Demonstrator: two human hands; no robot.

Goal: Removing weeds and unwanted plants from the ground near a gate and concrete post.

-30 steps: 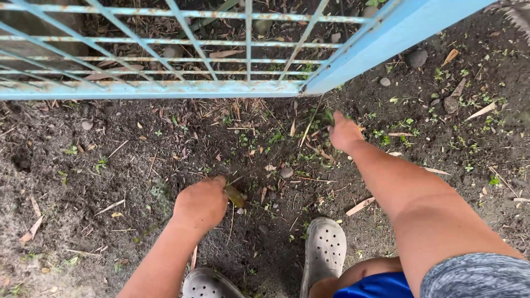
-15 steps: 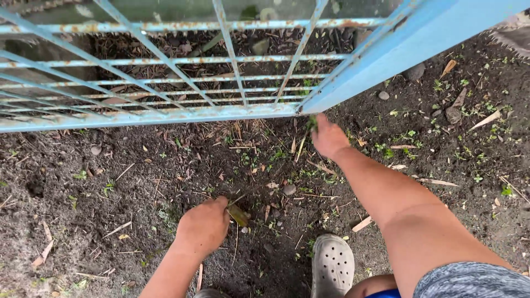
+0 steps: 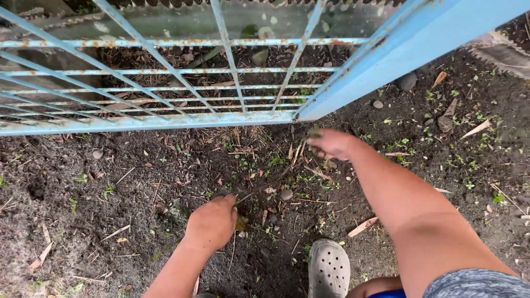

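Clog (image 3: 329, 269), grey and perforated, sits nearest at the bottom edge on dark soil (image 3: 83, 221). Left hand (image 3: 212, 222) is curled knuckles-up, fingers closed on a yellowish leaf (image 3: 241, 223) low against the ground. Farther out, right hand (image 3: 330, 143) is pinched shut on a small green weed (image 3: 314, 132), just before the rusty light-blue gate (image 3: 165, 121). Hands well apart. Pebble (image 3: 286, 194) lies between them.

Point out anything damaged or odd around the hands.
The light blue metal gate shows rust spots and flaking paint along its bars. The left hand pinches a yellowish leaf on the dark soil; the right hand grips small green weeds.
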